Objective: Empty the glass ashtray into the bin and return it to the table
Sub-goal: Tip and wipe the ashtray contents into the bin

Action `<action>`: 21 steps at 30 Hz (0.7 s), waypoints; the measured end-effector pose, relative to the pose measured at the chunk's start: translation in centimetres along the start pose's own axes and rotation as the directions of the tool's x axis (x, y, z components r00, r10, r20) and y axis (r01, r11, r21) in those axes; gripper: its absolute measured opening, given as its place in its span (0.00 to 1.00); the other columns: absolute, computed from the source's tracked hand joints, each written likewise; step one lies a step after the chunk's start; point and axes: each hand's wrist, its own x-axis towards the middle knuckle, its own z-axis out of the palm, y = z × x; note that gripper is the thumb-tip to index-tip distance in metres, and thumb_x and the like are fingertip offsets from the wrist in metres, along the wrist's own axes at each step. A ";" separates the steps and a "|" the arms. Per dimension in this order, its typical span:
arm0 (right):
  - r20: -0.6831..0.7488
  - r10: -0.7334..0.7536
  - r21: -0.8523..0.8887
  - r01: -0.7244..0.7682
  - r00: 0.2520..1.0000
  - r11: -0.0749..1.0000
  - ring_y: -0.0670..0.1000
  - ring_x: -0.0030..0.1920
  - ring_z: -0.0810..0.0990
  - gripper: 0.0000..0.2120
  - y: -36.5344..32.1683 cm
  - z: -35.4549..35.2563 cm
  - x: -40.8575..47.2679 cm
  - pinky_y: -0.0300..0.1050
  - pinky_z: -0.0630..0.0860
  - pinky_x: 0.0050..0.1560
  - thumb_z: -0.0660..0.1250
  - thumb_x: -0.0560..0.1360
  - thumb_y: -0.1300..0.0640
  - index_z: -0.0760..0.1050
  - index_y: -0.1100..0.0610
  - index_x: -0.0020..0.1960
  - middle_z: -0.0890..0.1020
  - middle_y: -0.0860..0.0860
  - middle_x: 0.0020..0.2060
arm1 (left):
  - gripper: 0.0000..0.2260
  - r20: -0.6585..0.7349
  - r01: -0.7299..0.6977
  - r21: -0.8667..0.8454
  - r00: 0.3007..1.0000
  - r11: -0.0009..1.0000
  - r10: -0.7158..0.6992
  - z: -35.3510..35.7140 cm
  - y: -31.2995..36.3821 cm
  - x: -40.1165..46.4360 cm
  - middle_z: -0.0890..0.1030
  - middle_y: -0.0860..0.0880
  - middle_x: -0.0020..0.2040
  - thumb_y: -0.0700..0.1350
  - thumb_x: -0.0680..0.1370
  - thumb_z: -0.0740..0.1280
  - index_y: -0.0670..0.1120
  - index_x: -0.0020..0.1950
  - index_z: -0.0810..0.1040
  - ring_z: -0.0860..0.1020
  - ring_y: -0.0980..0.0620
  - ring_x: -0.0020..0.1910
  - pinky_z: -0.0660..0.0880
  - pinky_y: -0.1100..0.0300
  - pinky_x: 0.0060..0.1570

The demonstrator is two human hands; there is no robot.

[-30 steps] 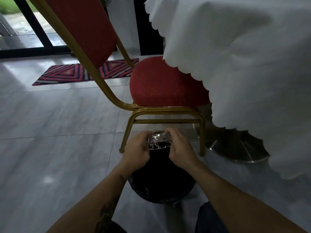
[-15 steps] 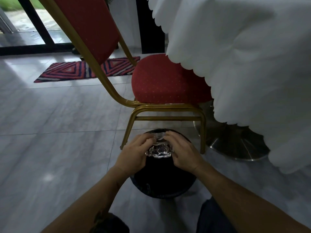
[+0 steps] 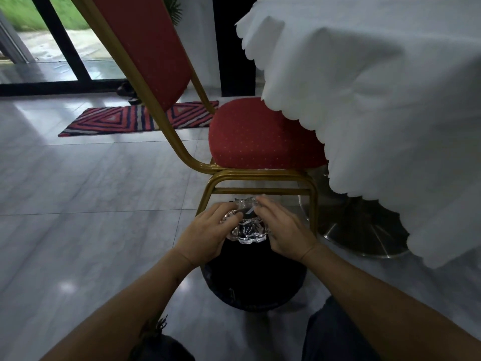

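Note:
A clear cut-glass ashtray [image 3: 248, 230] is held over the open mouth of a black round bin [image 3: 253, 280] on the floor. My left hand [image 3: 208, 234] grips its left side and my right hand [image 3: 282, 231] grips its right side. A small pale piece shows in the ashtray's top between my fingers. The table [image 3: 390, 100] under a white scalloped cloth stands at the upper right, its top out of sight.
A red chair with a gold frame [image 3: 260, 175] stands right behind the bin, its legs close to my hands. The table's round metal base [image 3: 364, 230] sits to the right on the grey tiled floor. A striped mat [image 3: 135, 121] lies farther back.
The ashtray has turned in my hands from tipped up on edge to lying flatter above the bin, and it sits a little lower and nearer to me.

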 end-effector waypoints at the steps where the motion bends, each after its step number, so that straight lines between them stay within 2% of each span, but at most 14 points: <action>1: -0.006 -0.006 -0.009 0.006 1.000 1.000 0.60 0.74 0.66 0.25 -0.1 -0.2 0.2 0.59 0.75 0.64 0.66 0.71 0.69 0.69 0.60 0.67 0.70 0.60 0.72 | 0.18 -0.019 0.004 -0.011 1.000 1.000 -0.004 -0.2 0.1 -0.1 0.78 0.40 0.62 0.41 0.75 0.62 0.41 0.65 0.77 0.77 0.43 0.59 0.79 0.53 0.55; 3: -0.025 -0.015 -0.040 0.014 1.000 0.999 0.60 0.75 0.64 0.23 -0.5 -0.7 0.6 0.59 0.76 0.63 0.61 0.71 0.68 0.70 0.60 0.65 0.70 0.60 0.72 | 0.17 -0.057 0.017 -0.045 0.998 0.999 -0.020 -0.3 0.2 -0.4 0.78 0.41 0.61 0.40 0.75 0.64 0.41 0.64 0.76 0.77 0.43 0.58 0.79 0.53 0.57; 5: -0.035 -0.028 -0.064 0.026 0.999 0.998 0.60 0.75 0.64 0.23 -0.9 -1.3 0.9 0.60 0.77 0.62 0.55 0.71 0.66 0.69 0.59 0.65 0.70 0.59 0.72 | 0.21 -0.092 0.048 -0.103 0.994 0.994 -0.058 -0.3 0.3 -0.6 0.78 0.41 0.61 0.36 0.71 0.69 0.40 0.64 0.74 0.77 0.43 0.59 0.78 0.51 0.60; 7: -0.031 -0.040 -0.081 0.037 0.999 0.996 0.60 0.75 0.63 0.25 -1.1 -1.7 1.1 0.60 0.76 0.63 0.54 0.70 0.64 0.68 0.59 0.66 0.69 0.59 0.73 | 0.26 -0.122 0.091 -0.152 0.986 0.984 -0.110 -0.2 0.4 -0.6 0.78 0.40 0.63 0.34 0.69 0.70 0.40 0.67 0.71 0.77 0.42 0.61 0.77 0.49 0.62; 10: -0.013 -0.035 -0.094 0.034 0.999 0.995 0.59 0.76 0.62 0.25 -1.2 -2.1 1.4 0.60 0.75 0.64 0.56 0.71 0.63 0.65 0.57 0.68 0.69 0.59 0.73 | 0.25 -0.148 0.133 -0.157 0.977 0.979 -0.156 -0.5 0.3 -0.5 0.76 0.40 0.66 0.39 0.72 0.67 0.41 0.69 0.70 0.76 0.42 0.62 0.75 0.50 0.64; 13: -0.004 -0.038 -0.089 0.038 0.999 0.995 0.59 0.75 0.63 0.24 -1.6 -2.4 1.5 0.60 0.76 0.63 0.52 0.72 0.58 0.65 0.56 0.68 0.69 0.59 0.73 | 0.25 -0.103 0.140 -0.131 0.983 0.981 -0.154 -0.6 0.2 -0.4 0.76 0.42 0.67 0.42 0.72 0.67 0.43 0.70 0.71 0.76 0.43 0.62 0.76 0.50 0.62; 17: 0.011 -0.041 -0.080 0.041 0.999 0.996 0.58 0.76 0.62 0.22 -1.7 -2.4 1.7 0.61 0.76 0.63 0.55 0.72 0.60 0.65 0.54 0.66 0.69 0.58 0.73 | 0.25 -0.073 0.141 -0.141 0.986 0.980 -0.152 -0.6 0.5 -0.5 0.75 0.44 0.68 0.45 0.75 0.63 0.47 0.73 0.70 0.75 0.45 0.65 0.75 0.50 0.64; 21: 0.009 -0.043 -0.076 0.043 0.999 0.996 0.58 0.75 0.63 0.23 -1.6 -2.0 1.8 0.61 0.76 0.62 0.61 0.72 0.66 0.65 0.54 0.65 0.69 0.58 0.73 | 0.28 -0.077 0.159 -0.141 0.982 0.977 -0.171 -0.7 0.5 -0.8 0.73 0.44 0.71 0.43 0.74 0.68 0.49 0.74 0.68 0.73 0.44 0.67 0.74 0.50 0.65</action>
